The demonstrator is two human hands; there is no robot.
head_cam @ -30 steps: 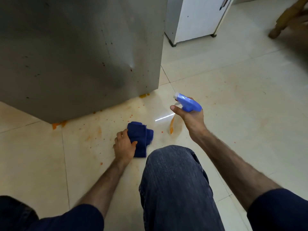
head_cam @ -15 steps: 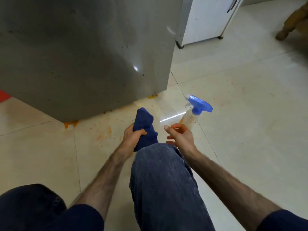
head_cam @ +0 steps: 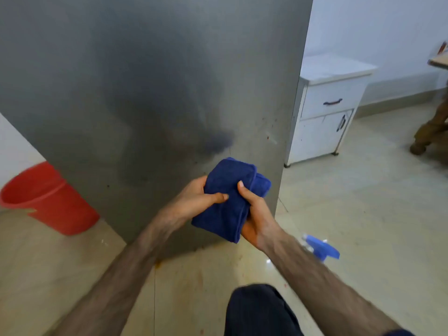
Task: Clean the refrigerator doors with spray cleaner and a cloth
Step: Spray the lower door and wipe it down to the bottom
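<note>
Head view: your left hand (head_cam: 194,198) and right hand (head_cam: 254,214) both grip the folded cloth (head_cam: 230,197) at frame centre, fingers and thumbs curled round it, in front of the fridge door (head_cam: 150,93), which fills the upper left. The spray bottle (head_cam: 320,247) stands on the floor (head_cam: 363,214) at lower right, partly hidden by your right forearm. A red bucket (head_cam: 46,197) sits at left, a white cabinet (head_cam: 324,112) at upper right, your knee (head_cam: 259,311) at the bottom.
</note>
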